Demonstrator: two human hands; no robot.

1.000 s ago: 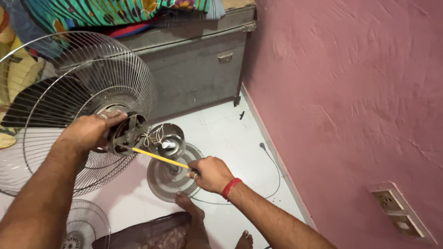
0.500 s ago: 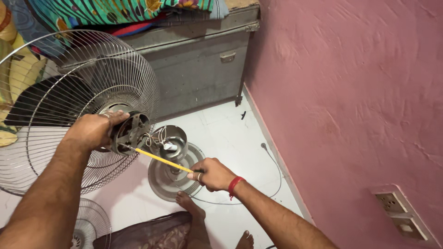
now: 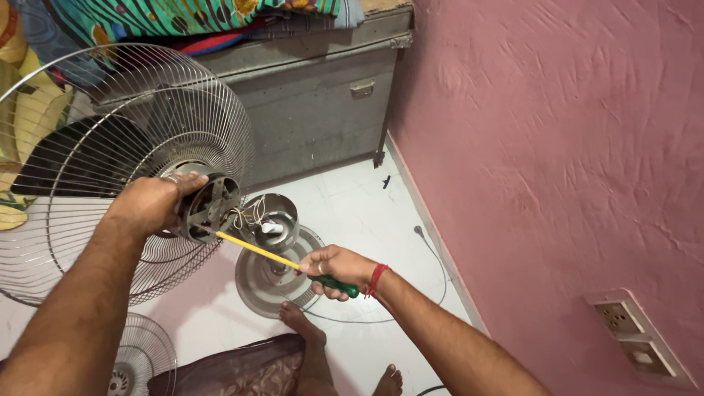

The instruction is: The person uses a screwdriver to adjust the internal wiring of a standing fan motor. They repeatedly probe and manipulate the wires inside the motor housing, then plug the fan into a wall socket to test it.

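left hand [image 3: 150,204] was clenched around the round dark metal fan motor housing [image 3: 207,207], gripping its rear edge where it met the big chrome wire fan guard [image 3: 110,139]. guard was tilted, taking up the left half of the view, a dark blade visible inside it. right hand [image 3: 334,269] was closed around the green handle of a yellow-shafted screwdriver [image 3: 257,249]; shaft ran up and left, tip touching the lower face of the motor housing. thin wires hung from the housing toward the shiny metal motor cover cup [image 3: 270,220] just right of it. the cup sat open-side up with a small white part inside, can't tell what it was. below the cup lay the round grey metal fan base [image 3: 253,282] on the white tile floor [image 3: 352,198]. a thin grey cable [image 3: 433,257] curved on the floor right of the base, near the pink textured wall [image 3: 557,147]. counts: two wire guards, the second smaller wire grille [image 3: 143,359] lying flat at the near left; one screwdriver; one base; one white wall socket plate [image 3: 634,341] at near right. far side: one grey metal trunk [image 3: 315,110] with colourful folded cloth [image 3: 183,18] stacked on top. two bare feet [image 3: 301,323] near the base, one red thread band [image 3: 376,280] on the right wrist.
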